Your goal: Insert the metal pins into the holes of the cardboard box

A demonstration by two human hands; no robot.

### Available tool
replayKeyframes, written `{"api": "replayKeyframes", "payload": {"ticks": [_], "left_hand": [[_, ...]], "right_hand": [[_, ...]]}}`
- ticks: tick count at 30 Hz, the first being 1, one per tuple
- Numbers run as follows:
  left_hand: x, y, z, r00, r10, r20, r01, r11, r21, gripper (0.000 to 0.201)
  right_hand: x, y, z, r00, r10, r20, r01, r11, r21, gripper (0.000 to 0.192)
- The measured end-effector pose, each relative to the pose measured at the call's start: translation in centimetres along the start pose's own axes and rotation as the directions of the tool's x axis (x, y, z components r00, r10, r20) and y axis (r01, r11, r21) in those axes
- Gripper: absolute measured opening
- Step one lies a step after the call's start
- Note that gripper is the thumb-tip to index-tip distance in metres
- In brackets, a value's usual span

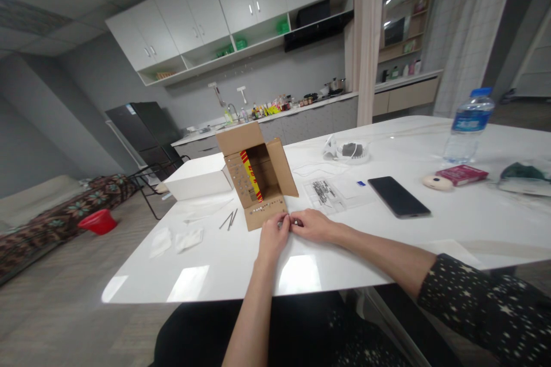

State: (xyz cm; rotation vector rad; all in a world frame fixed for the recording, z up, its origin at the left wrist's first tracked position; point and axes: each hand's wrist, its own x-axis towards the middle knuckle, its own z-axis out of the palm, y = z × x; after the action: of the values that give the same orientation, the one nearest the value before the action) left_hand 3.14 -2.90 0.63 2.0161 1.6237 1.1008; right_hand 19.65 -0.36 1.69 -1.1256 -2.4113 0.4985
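Observation:
An open cardboard box (235, 175) stands on the white table, its opening facing me and its flaps folded out. Rows of small shiny pieces dot its left flap and its lower flap (258, 219). At the right end of that lower flap, my left hand (274, 232) and my right hand (310, 223) meet with fingertips pinched together. Whatever sits between the fingers is too small to make out. Just beyond my right hand lies a clear plastic tray (326, 194) with dark slender pieces in it. Thin metal tools (229, 219) rest left of the box.
A black phone (398, 196) lies to the right, with a small blue item (360, 183) near it. Farther right stand a water bottle (467, 126) and a red packet (462, 174). A white box (198, 176) and crumpled tissues (188, 239) are on the left.

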Motion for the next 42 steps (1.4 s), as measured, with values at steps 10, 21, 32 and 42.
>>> {"api": "replayKeyframes", "payload": {"ticks": [10, 21, 32, 42], "left_hand": [[-0.1, -0.09, 0.05, 1.0, 0.016, -0.005, -0.015, 1.0, 0.006, 0.028], [-0.31, 0.1, -0.07, 0.999, 0.026, 0.019, -0.026, 1.0, -0.001, 0.027], [-0.7, 0.32, -0.07, 0.999, 0.024, 0.037, -0.024, 1.0, 0.007, 0.028], [-0.65, 0.06, 0.13, 1.0, 0.016, -0.011, -0.017, 1.0, -0.022, 0.026]], "right_hand": [[0.11, 0.26, 0.24, 1.0, 0.001, -0.006, -0.001, 1.0, 0.015, 0.024], [0.06, 0.14, 0.1, 1.0, 0.028, 0.008, -0.028, 1.0, 0.003, 0.024], [0.04, 0.04, 0.01, 0.999, 0.041, 0.01, -0.04, 0.999, -0.019, 0.023], [0.07, 0.33, 0.22, 1.0, 0.022, 0.003, -0.022, 1.0, 0.018, 0.025]]}}
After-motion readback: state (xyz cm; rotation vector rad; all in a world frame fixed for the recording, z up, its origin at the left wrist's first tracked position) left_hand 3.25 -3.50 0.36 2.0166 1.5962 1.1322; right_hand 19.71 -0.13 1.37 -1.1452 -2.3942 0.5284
